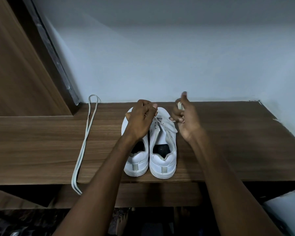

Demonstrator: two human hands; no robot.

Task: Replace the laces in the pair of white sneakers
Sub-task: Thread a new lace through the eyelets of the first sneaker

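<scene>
Both forearms reach forward; left hand point(140, 119) and right hand point(186, 119) apparently each pinch lace point(162, 122).

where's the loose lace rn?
In the head view, the loose lace lies doubled on the wooden shelf, left of the left sneaker, its loop near the wall and its ends hanging over the front edge.
</scene>
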